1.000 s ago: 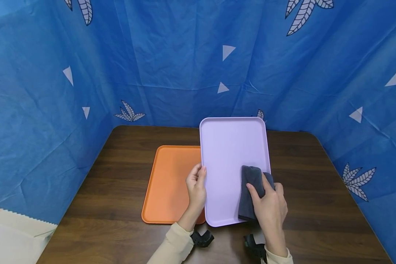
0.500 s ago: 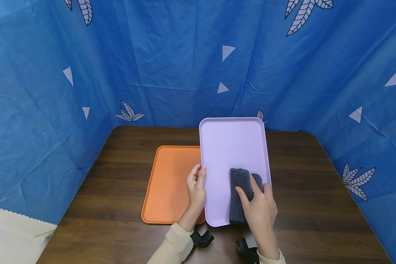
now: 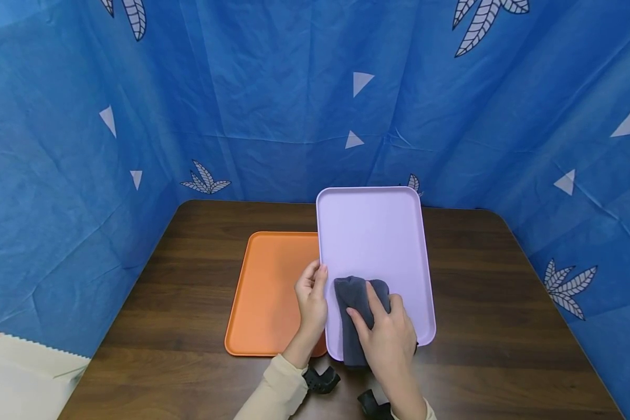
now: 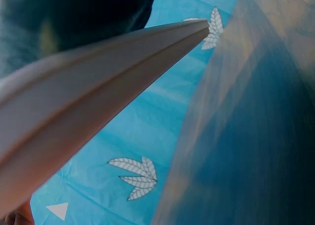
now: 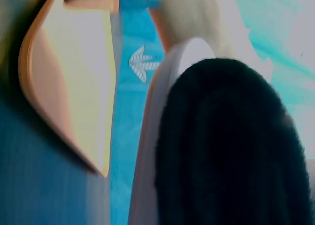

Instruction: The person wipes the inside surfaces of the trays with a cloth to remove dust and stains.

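I'm wiping a lilac tray, apparently midway; no marks show what's left.
Left hand pinches its left rim; right hand grips a soft, folded grey cloth, fingers half-curled, at its near end. Smooth, round-cornered orange tray lies left, partly hidden, on wood-grain tabletop.

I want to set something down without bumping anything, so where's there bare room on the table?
Bare table shows right of the purple tray, out to the curtain, and left of the orange tray. The middle is crowded: the left grip holds the purple tray, which hides part of the orange one, and the right grip holds the cloth against the purple.
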A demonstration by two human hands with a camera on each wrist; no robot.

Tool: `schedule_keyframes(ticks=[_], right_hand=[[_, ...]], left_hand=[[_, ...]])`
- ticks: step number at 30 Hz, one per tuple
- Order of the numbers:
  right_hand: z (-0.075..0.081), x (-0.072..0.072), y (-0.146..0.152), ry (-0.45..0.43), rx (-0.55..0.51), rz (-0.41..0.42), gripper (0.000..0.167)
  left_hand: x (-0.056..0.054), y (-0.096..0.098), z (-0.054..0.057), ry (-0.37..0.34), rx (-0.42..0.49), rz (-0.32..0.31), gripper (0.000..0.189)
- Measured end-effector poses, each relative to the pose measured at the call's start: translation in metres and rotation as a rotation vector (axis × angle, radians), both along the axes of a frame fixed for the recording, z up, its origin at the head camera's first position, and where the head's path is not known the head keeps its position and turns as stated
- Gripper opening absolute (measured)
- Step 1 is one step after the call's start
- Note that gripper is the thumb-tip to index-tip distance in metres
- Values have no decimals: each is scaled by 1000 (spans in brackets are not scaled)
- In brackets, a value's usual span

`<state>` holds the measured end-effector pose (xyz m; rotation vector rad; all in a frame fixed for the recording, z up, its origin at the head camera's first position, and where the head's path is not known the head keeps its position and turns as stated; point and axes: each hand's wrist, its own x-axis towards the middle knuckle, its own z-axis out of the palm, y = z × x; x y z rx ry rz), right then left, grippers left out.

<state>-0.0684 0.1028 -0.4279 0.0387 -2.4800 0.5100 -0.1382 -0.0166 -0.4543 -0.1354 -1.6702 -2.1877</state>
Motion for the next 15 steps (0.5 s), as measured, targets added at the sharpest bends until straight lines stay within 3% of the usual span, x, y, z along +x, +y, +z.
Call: schedule_keyframes(ticks=[7, 15], right_hand=[[-1, 7, -14, 44, 75, 66, 61], [-2, 7, -17, 55, 71, 65, 62]], left_hand=[[0, 0, 0, -5, -11, 1, 27], [0, 0, 0, -6, -12, 9, 27]])
